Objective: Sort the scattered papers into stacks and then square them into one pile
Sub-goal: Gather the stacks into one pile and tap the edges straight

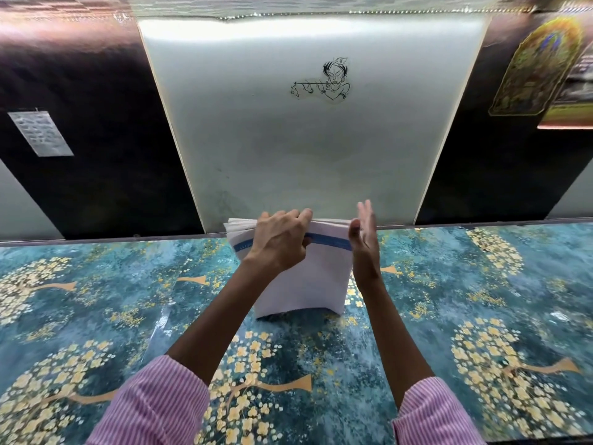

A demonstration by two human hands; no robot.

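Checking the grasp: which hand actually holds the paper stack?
The left hand, fingers curled over the top edge of the paper stack; the right hand is flat and open beside it.

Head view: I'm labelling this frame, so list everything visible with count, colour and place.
Paper stack: one, white with blue band, standing on edge, table centre.
Table cover: one, teal with yellow blossoms, foreground.
Panel: one, white, behind the stack.
Line drawing: one, black, on the panel.
Printed sheet: one, grey, left wall.
Ornate picture: one, gold, right wall.
Sleeves: two, pink-striped, bottom.
Left hand: one, grips the stack's top.
Right hand: one, fingers straight, beside the stack's right edge.
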